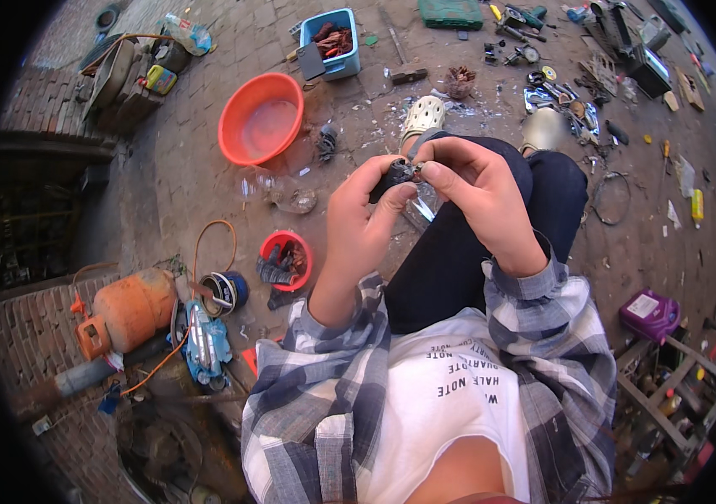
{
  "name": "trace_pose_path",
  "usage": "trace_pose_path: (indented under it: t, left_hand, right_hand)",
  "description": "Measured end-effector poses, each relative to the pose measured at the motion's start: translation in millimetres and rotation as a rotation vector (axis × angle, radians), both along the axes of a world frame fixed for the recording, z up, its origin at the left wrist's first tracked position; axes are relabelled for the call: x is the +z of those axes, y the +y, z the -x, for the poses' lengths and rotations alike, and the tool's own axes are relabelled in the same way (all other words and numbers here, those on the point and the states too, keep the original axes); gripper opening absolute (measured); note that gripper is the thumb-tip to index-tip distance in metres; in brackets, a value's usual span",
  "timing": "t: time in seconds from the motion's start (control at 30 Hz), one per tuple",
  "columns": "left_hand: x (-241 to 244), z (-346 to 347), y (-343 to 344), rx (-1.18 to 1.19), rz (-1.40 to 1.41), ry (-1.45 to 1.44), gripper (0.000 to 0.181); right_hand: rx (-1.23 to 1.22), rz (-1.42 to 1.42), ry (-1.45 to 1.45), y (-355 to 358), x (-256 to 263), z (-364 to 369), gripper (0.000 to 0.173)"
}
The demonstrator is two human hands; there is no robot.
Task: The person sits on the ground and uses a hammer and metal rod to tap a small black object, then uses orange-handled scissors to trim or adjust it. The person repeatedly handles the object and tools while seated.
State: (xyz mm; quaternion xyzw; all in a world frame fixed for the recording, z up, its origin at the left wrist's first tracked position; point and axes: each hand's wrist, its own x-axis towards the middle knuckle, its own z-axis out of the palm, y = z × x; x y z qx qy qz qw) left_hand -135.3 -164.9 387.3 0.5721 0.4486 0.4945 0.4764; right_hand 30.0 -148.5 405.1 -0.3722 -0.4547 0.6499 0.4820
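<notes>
Before my chest, my left hand (364, 214) grips a small dark part (395, 176), black on its near side and grey at the end towards my other hand; its exact kind cannot be told. Thumb and fingertips of my right hand (474, 189) pinch a small bit at that grey end, so the hands nearly touch. Just below the fingers, over my dark trousers, shows a shiny pointed metal piece (423, 209), perhaps scissor blades. Beyond my shoes, a hammer (409, 77) lies on the brick ground.
An orange basin (261, 118), a blue bin (331, 44) of reddish scraps and a small red bucket (286, 260) with gloves stand at the left. An orange gas cylinder (134, 309) lies farther left. Tools and metal parts (562, 104) are spread ahead right; a purple jug (649, 315) is at the right.
</notes>
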Motion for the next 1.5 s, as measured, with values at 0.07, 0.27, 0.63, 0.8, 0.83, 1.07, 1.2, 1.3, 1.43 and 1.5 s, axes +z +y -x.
trace_pose_path:
  t: [0.07,0.27,0.63,0.8,0.83,1.07,1.2,1.3,1.43,1.5]
  left_hand:
    - [0.5,-0.6,-2.1,-0.014,0.008,-0.015,0.021]
    - [2.3,3.6,-2.4,-0.007,-0.174,0.266,0.021]
    - [-5.7,-0.6,-5.6,0.055,-0.041,0.085,0.021]
    - [-4.8,2.9,-8.5,-0.006,0.005,0.103,0.020]
    - [-4.2,2.6,-8.5,0.000,-0.008,0.113,0.020]
    - [4.5,0.3,-5.4,0.022,-0.150,0.411,0.021]
    - [10.4,4.7,-6.1,-0.026,-0.122,0.396,0.022]
    - [6.1,11.1,-8.3,-0.129,-0.059,0.192,0.018]
    - [13.5,16.0,-11.1,-0.265,0.127,0.082,0.021]
    - [13.6,18.7,-11.5,-0.346,0.137,0.027,0.021]
  right_hand:
    - [0.077,0.139,0.187,-0.4,-10.8,-2.3,0.021]
    - [0.169,0.409,0.445,1.9,-23.2,-2.1,0.022]
    - [-0.221,-0.158,-0.003,-10.3,-9.0,5.7,0.014]
    - [-0.240,-0.528,-0.365,-6.7,-7.5,-0.9,0.022]
    - [-0.244,-0.583,-0.429,-5.7,-6.3,-2.4,0.024]
    - [-0.269,-0.960,-0.776,0.2,-4.0,-3.3,0.027]
    - [-0.188,-0.902,-0.703,1.5,-3.2,-9.8,0.023]
    - [-0.094,-0.761,-0.527,1.2,-1.5,-12.6,0.021]
    - [0.088,-0.596,-0.339,4.5,-4.4,-24.5,0.018]
    - [0.177,-0.494,-0.215,4.1,-7.0,-27.2,0.016]
